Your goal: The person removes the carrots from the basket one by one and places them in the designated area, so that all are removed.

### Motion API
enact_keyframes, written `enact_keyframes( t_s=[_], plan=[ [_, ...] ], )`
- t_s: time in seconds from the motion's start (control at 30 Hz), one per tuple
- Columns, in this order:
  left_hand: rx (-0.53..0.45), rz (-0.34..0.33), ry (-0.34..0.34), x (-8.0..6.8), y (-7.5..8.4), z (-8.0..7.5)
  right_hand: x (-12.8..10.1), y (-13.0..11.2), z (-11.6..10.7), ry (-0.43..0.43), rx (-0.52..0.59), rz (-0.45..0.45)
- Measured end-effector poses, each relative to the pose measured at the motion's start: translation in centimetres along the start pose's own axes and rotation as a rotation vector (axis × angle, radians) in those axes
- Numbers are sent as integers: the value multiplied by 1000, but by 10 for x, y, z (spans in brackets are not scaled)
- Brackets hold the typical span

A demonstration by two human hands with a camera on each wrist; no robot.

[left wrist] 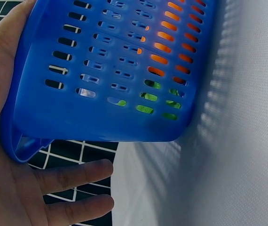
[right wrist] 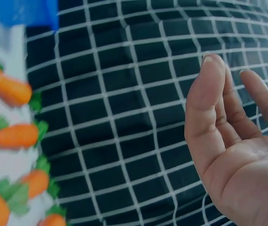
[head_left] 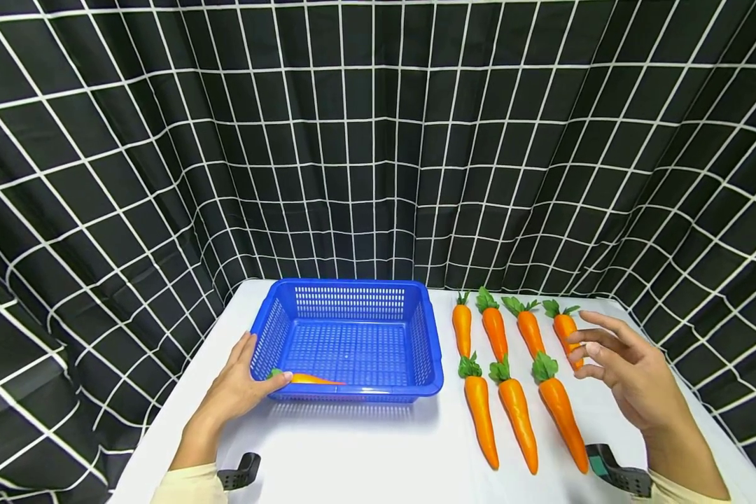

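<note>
A blue slotted basket (head_left: pixel 431 350) stands on the white table (head_left: pixel 365 455), with one orange carrot (head_left: pixel 309 379) lying along its front wall. My left hand (head_left: pixel 252 371) holds the basket's front left corner, thumb over the rim. In the left wrist view the basket wall (left wrist: pixel 106 61) lies against my palm (left wrist: pixel 11 188), and orange and green show through its slots. Several carrots (head_left: pixel 518 413) lie in two rows to the right of the basket. My right hand (head_left: pixel 605 357) hovers open and empty over the far right carrot (head_left: pixel 563 326); the right wrist view shows its bare palm (right wrist: pixel 232 141).
A black curtain with a white grid (head_left: pixel 378 140) hangs close behind and to both sides of the table. The table's left edge runs just beside my left hand, and its right edge passes near my right forearm. Black wrist mounts (head_left: pixel 617 472) sit on both arms.
</note>
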State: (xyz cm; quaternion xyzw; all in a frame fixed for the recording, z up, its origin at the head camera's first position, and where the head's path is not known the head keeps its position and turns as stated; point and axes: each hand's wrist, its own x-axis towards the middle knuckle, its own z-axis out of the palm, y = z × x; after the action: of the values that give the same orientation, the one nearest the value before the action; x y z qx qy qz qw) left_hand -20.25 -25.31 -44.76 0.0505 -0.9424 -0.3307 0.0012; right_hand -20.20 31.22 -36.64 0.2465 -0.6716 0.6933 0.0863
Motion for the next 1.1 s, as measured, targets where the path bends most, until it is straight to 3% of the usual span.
enact_keyframes(
  t_s=[0.23, 0.6, 1.1],
  plan=[
    [0, 2, 0, 1, 2, 0, 17, -8, 13, -235, 301, -165],
    [14, -17, -8, 1, 4, 0, 48, -14, 44, -481, 596, -301],
    [8, 4, 4, -2, 2, 0, 92, -14, 114, -485, 684, -307]
  ],
)
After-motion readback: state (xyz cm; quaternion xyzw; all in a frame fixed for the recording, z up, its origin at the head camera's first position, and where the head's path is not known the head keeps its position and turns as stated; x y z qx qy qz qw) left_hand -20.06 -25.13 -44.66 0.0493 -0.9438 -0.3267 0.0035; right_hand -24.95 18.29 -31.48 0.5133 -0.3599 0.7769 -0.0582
